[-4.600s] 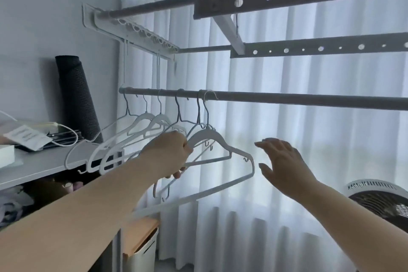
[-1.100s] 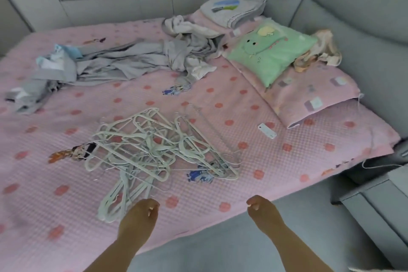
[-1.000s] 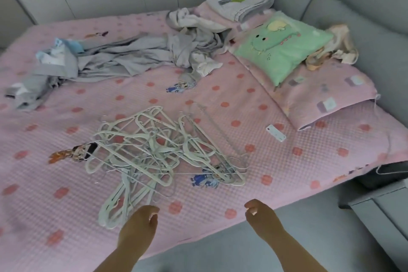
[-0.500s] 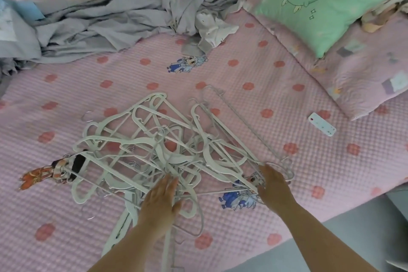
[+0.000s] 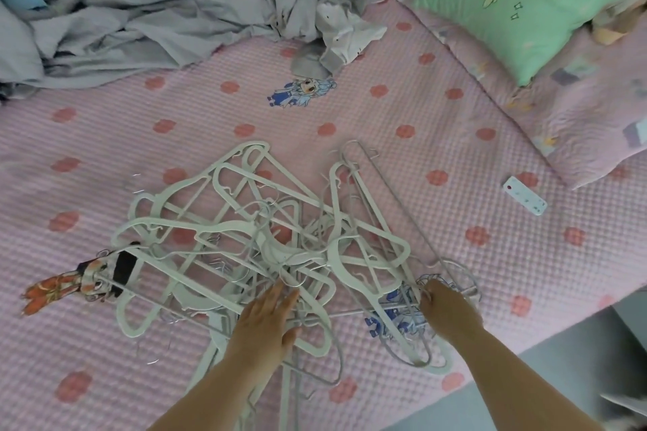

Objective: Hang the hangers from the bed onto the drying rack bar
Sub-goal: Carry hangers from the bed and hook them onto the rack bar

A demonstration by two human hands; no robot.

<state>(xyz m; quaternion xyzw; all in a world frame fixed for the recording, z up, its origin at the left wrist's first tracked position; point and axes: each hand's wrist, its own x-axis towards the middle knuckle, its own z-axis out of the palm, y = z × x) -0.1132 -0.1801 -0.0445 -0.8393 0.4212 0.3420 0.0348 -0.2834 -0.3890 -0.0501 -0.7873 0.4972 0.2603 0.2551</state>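
Lying tangled near front edge of pink dotted bed [image 5: 420,115]: white plastic hangers [image 5: 276,252].
Left hand [image 5: 261,322] laid flat on them; right hand [image 5: 446,311] curled round some.

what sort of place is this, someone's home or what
Most likely a bedroom in a home: a pink-quilted bed with a green cartoon pillow, plus crumpled grey clothes and a tangle of white hangers lying on it.

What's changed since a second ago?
Both hands reached forward onto the tangled pile of white plastic hangers: the left hand lies flat on it, the right hand curls round its right end. The pile, crumpled grey clothes and green pillow stayed put.
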